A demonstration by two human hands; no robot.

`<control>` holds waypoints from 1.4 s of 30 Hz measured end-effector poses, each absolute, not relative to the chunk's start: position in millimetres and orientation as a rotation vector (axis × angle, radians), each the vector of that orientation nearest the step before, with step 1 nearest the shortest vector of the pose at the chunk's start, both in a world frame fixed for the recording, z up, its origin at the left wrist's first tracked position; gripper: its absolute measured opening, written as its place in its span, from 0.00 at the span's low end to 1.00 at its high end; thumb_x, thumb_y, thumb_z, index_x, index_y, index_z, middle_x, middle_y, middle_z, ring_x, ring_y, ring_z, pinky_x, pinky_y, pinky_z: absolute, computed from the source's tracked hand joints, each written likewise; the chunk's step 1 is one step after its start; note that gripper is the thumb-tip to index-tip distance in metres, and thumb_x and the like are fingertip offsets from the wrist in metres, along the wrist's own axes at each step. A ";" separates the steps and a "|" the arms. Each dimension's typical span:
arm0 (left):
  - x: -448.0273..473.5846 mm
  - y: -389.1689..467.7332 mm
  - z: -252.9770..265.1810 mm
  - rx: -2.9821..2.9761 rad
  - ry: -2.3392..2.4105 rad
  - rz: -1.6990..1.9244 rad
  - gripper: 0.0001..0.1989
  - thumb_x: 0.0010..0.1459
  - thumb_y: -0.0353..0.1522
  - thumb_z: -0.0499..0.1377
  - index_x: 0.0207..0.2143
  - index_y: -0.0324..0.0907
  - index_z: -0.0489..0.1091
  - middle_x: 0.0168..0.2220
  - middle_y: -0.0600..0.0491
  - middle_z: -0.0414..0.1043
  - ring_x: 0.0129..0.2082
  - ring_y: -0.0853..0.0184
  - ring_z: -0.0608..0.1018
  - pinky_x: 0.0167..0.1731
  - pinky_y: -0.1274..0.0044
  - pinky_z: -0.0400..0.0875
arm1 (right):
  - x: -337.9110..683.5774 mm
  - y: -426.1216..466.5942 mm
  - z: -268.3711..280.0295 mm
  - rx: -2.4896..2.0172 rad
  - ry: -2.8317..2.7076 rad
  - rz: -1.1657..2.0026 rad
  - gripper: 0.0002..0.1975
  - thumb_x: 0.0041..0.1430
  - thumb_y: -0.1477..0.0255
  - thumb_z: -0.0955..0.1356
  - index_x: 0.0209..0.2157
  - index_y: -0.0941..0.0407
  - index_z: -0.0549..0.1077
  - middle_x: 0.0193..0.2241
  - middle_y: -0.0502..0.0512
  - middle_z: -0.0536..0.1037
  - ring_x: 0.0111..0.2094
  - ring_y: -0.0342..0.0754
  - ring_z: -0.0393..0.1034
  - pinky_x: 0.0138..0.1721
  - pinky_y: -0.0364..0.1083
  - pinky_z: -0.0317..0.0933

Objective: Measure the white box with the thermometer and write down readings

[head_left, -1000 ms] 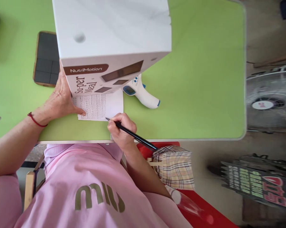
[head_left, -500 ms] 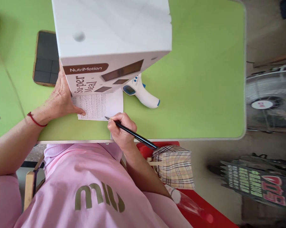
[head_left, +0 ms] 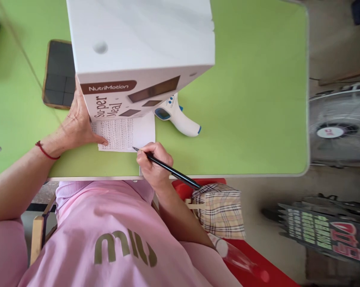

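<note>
My right hand [head_left: 155, 164] is closed around a long black pen [head_left: 174, 171], its tip at the lower edge of a sheet of paper [head_left: 144, 133]. Rows of small handwriting cover the sheet's left part; its right part is blank. My left hand [head_left: 78, 123] lies open on the green table, thumb stretched onto the paper's lower left corner. The other fingers are partly hidden by a white NutriMotion box [head_left: 146, 44], which also covers the top of the paper. A white and blue infrared thermometer [head_left: 180, 117] lies right of the paper.
A smartphone [head_left: 58, 75] lies left of the box, on the green table [head_left: 251, 99]. Beyond the table's right edge stands a fan [head_left: 335, 123]. A checked bag [head_left: 220, 209] and a plastic bottle [head_left: 239, 257] are on a red seat below the front edge.
The pen and my right hand have shifted very slightly to the right. My left hand, the paper and the box look the same.
</note>
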State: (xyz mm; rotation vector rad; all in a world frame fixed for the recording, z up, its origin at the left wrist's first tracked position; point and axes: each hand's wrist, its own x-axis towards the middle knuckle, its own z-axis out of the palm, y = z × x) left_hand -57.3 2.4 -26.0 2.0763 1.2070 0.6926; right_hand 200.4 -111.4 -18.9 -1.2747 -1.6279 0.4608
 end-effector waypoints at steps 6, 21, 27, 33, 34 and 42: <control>-54.2 1.0 -26.2 2.139 1.198 0.763 0.81 0.27 0.55 0.83 0.77 0.45 0.43 0.74 0.34 0.50 0.78 0.31 0.39 0.76 0.42 0.46 | 223.3 -93.9 -12.0 -1.315 -1.806 0.205 0.07 0.70 0.68 0.67 0.41 0.52 0.78 0.33 0.55 0.79 0.33 0.48 0.75 0.35 0.48 0.72; -51.2 -8.5 -8.9 2.030 1.244 0.992 0.51 0.56 0.63 0.66 0.70 0.43 0.60 0.73 0.37 0.57 0.76 0.39 0.57 0.74 0.52 0.62 | 273.7 -55.3 -34.1 -1.523 -2.035 -0.126 0.23 0.61 0.77 0.67 0.57 0.54 0.77 0.47 0.65 0.77 0.48 0.59 0.73 0.50 0.64 0.72; -51.4 -6.8 -10.7 2.013 1.244 1.001 0.40 0.60 0.62 0.63 0.61 0.41 0.68 0.67 0.35 0.66 0.74 0.40 0.61 0.74 0.50 0.60 | 297.0 -40.8 -36.3 -1.848 -2.045 0.191 0.37 0.57 0.63 0.70 0.66 0.62 0.66 0.55 0.76 0.72 0.50 0.67 0.72 0.48 0.70 0.72; -52.2 -4.1 -10.4 1.932 1.293 1.044 0.39 0.59 0.63 0.64 0.58 0.44 0.71 0.64 0.39 0.71 0.70 0.41 0.69 0.70 0.51 0.66 | 296.7 -37.6 -38.9 -1.945 -1.924 0.189 0.28 0.58 0.60 0.70 0.57 0.58 0.75 0.42 0.65 0.76 0.37 0.57 0.71 0.36 0.57 0.72; -51.7 -4.4 -8.8 1.914 1.292 1.065 0.38 0.58 0.62 0.65 0.57 0.44 0.72 0.63 0.39 0.72 0.69 0.41 0.70 0.69 0.51 0.67 | 293.8 -39.4 -37.0 -1.909 -1.868 0.162 0.27 0.58 0.59 0.70 0.56 0.57 0.76 0.42 0.65 0.76 0.37 0.56 0.71 0.35 0.56 0.72; -46.1 -11.9 9.6 1.678 1.148 1.214 0.36 0.58 0.57 0.70 0.58 0.43 0.73 0.63 0.40 0.74 0.62 0.44 0.78 0.59 0.57 0.80 | 221.5 -106.5 12.4 -1.100 -1.337 0.832 0.17 0.64 0.57 0.69 0.50 0.51 0.75 0.33 0.54 0.77 0.28 0.49 0.72 0.27 0.49 0.71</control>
